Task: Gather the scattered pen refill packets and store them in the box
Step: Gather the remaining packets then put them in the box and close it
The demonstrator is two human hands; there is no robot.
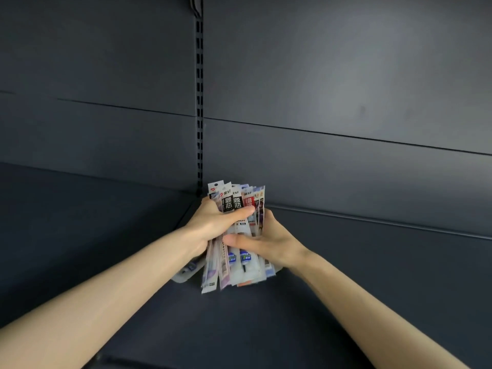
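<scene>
A thick bundle of pen refill packets (234, 201), long and narrow with black, red and white labels, stands roughly upright above the dark shelf. My left hand (210, 225) grips the bundle from the left, thumb laid across its front. My right hand (269, 241) grips it from the right, thumb pressed across the lower front. The packets' lower ends (231, 278) fan out below both hands. One more packet (186, 271) lies on the shelf behind my left wrist, partly hidden. No box is in view.
A dark blue shelf board (239, 328) spreads under my arms. Behind it rises a dark back panel (346, 89) with a slotted upright rail (199, 115) at its middle seam.
</scene>
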